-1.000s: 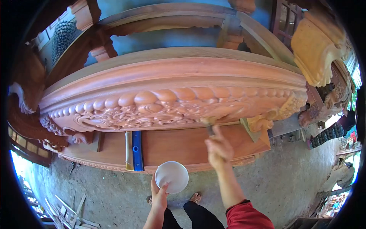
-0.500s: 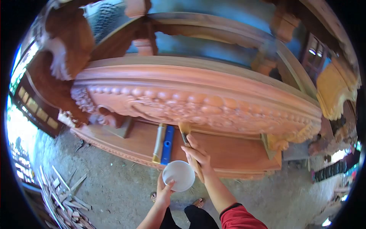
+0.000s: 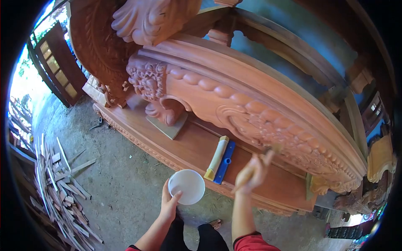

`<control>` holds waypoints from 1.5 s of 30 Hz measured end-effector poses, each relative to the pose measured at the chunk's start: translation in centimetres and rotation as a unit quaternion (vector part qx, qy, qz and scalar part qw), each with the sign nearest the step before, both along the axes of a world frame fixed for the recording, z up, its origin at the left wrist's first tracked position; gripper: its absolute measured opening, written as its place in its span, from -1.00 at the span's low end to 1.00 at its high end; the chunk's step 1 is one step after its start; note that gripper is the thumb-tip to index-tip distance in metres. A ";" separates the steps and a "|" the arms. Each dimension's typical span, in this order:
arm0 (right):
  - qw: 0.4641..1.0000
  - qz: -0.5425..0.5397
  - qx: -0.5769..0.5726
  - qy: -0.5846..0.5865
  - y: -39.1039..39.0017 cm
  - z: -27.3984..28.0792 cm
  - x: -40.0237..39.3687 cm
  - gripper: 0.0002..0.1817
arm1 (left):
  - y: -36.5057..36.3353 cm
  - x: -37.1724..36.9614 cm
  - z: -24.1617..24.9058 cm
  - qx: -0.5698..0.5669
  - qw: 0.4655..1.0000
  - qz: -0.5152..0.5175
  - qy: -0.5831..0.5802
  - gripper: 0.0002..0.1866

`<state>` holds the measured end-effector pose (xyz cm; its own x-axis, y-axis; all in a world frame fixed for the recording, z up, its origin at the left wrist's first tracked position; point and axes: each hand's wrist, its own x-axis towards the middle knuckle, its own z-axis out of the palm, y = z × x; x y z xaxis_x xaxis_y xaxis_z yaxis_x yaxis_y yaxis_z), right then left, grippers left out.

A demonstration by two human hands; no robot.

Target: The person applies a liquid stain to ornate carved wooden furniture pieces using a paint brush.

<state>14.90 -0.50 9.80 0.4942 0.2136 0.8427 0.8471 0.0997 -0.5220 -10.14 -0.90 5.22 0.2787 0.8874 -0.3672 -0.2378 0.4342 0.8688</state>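
My left hand (image 3: 169,201) grips a round white plastic tub (image 3: 193,184) by its side, thumb over the rim, and tilts its pale inside toward me. Motion smears my right hand (image 3: 250,173), which is wrapped round the handle of a paintbrush (image 3: 274,149). The bristles are right at the lower edge of a carved wooden panel (image 3: 201,97) with a row of rounded beads and scrollwork. On the ledge (image 3: 194,146) beneath it, left of my right hand, lie a blue flat tool with a round hole (image 3: 226,161) and a cream bar with yellow ends (image 3: 217,158).
A large carved scroll (image 3: 155,19) juts out at the upper left. A heap of wood offcuts (image 3: 63,184) lies on the concrete floor (image 3: 121,175). Behind it stands a brown paned door (image 3: 58,67). Wooden rails (image 3: 289,42) run along the back.
The view has swung left, bringing the left scroll closer. My right hand has carried the brush rightward along the carving, while the tub has shifted left, away from the blue tool.
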 end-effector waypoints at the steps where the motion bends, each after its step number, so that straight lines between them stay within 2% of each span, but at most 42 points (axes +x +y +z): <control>1: 0.999 0.027 -0.009 -0.031 1.6 0.0 -1.8 -0.90 | 0.6 -0.5 -0.2 -0.014 1.000 0.017 -0.010 -0.22; 2: 0.997 0.053 -0.016 -0.063 3.4 0.4 -3.0 -0.91 | 1.2 -0.9 -0.4 -0.027 0.999 0.033 -0.020 -0.21; 4: 0.984 0.150 -0.079 -0.053 5.2 1.4 -4.8 -0.87 | 2.4 -1.5 -0.6 -0.037 0.998 0.037 -0.024 -0.22; 8: 0.984 0.169 -0.050 0.011 5.1 2.1 -4.5 -0.81 | 4.4 -2.9 -0.3 -0.062 0.997 0.019 -0.029 -0.24; 11: 0.998 0.018 -0.001 0.055 2.2 1.5 -2.1 -0.80 | 5.9 -3.8 -1.7 -0.045 0.998 0.009 -0.036 -0.24; 12: 0.988 -0.029 0.037 0.147 0.5 0.7 -1.7 -0.80 | 6.4 -4.2 -2.0 -0.051 0.998 0.004 -0.039 -0.24; 13: 0.981 -0.156 -0.003 0.111 -0.5 1.1 -1.3 -0.80 | 7.1 -4.4 -2.2 -0.049 0.998 -0.001 -0.035 -0.25; 14: 0.981 -0.162 -0.007 0.108 -1.2 1.4 -0.8 -0.80 | 7.5 -4.3 -2.4 -0.045 0.999 -0.006 -0.030 -0.25; 16: 0.950 -0.307 -0.038 0.043 -1.8 1.7 -0.4 -0.81 | 8.2 -3.8 -2.7 -0.046 0.998 -0.022 -0.031 -0.25; 18: 0.949 -0.307 -0.045 0.051 0.7 3.1 -1.7 -0.81 | 9.1 -4.0 -2.7 -0.032 0.999 -0.034 -0.025 -0.24; 20: 0.987 -0.153 0.026 -0.043 2.6 2.9 -2.7 -0.83 | 9.3 -3.4 -2.2 -0.038 0.999 -0.037 -0.007 -0.23; 22: 0.995 -0.041 -0.077 -0.039 4.6 2.0 -5.2 -0.86 | 9.4 -2.5 -1.6 -0.059 0.997 -0.037 -0.033 -0.23; 24: 0.984 0.135 -0.103 0.048 6.1 2.6 -8.4 -0.85 | 9.2 -2.3 -1.2 -0.057 0.997 -0.029 -0.047 -0.24; 26: 0.957 0.230 -0.138 0.112 6.2 3.2 -10.5 -0.78 | 9.0 -2.7 -1.2 0.013 0.995 -0.093 -0.017 -0.20; 28: 0.925 0.262 -0.177 0.210 4.8 4.0 -12.0 -0.80 | 8.9 -4.0 0.0 0.027 0.995 -0.099 -0.005 -0.18; 30: 0.888 0.256 -0.267 0.274 2.3 4.5 -12.8 -0.80 | 8.6 -5.8 0.4 0.019 0.987 -0.144 0.066 -0.17; 32: 0.849 0.314 -0.298 0.302 0.2 3.0 -12.9 -0.82 | 7.7 -7.0 -1.2 0.042 0.987 -0.136 0.075 -0.14; 34: 0.804 0.368 -0.367 0.289 -1.2 4.6 -13.3 -0.78 | 6.6 -7.5 0.3 0.043 0.985 -0.165 0.039 -0.13; 35: 0.813 0.362 -0.357 0.284 -1.5 5.2 -14.0 -0.78 | 5.8 -7.5 1.2 0.034 0.983 -0.179 0.027 -0.13; 37: 0.727 0.427 -0.480 0.239 -2.3 6.2 -15.1 -0.74 | 4.7 -7.4 5.0 -0.024 0.973 -0.228 0.019 -0.14; 38: 0.739 0.418 -0.472 0.239 -2.9 6.4 -15.5 -0.74 | 4.2 -7.1 5.4 -0.011 0.970 -0.243 0.020 -0.04; 40: 0.640 0.460 -0.574 0.221 -3.3 6.7 -15.4 -0.71 | 3.4 -6.8 6.0 0.053 0.970 -0.237 0.021 -0.11; 41: 0.675 0.441 -0.551 0.215 -3.7 9.6 -15.5 -0.70 | 3.3 -6.7 6.8 0.066 0.967 -0.247 0.017 -0.11; 43: 0.697 0.407 -0.551 0.212 -4.3 12.4 -13.7 -0.68 | 3.1 -6.9 8.3 0.030 0.975 -0.213 -0.064 -0.25; 44: 0.706 0.382 -0.557 0.215 -5.0 14.0 -12.9 -0.66 | 3.3 -6.9 8.7 0.036 0.972 -0.226 -0.061 -0.25; 45: 0.751 0.369 -0.512 0.193 -5.6 16.1 -11.9 -0.64 | 3.8 -6.8 9.0 0.021 0.970 -0.237 -0.041 -0.24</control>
<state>2.96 -6.07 25.93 0.0871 0.9882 -0.1262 0.5238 -0.1532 -0.8380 -16.93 2.89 14.21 0.6855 0.6661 -0.2939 -0.0886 0.4769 0.8745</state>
